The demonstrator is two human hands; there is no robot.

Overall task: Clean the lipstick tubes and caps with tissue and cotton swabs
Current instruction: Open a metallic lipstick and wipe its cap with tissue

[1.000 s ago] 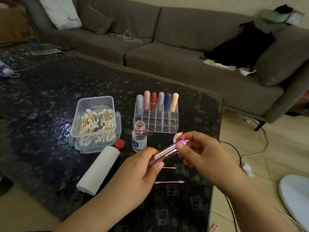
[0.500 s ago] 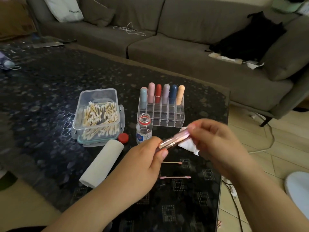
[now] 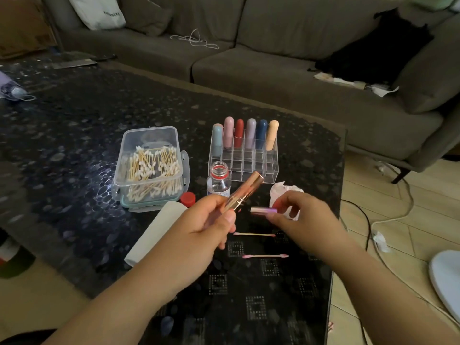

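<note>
My left hand grips a rose-gold lipstick tube, tilted up toward the right. My right hand pinches its shiny cap just right of the tube, apart from it. A crumpled white tissue lies under and behind my right hand. Two used cotton swabs lie on the dark table below my hands. A clear organizer holds several coloured lipsticks.
A clear box of cotton swabs stands at left, an open small bottle with its red cap beside it, and a white tissue roll. A sofa runs behind; cables lie on the floor at right.
The cap has come off the tube: my right hand drew it away to the right while my left hand tilted the tube upward. The tissue now lies on the table.
</note>
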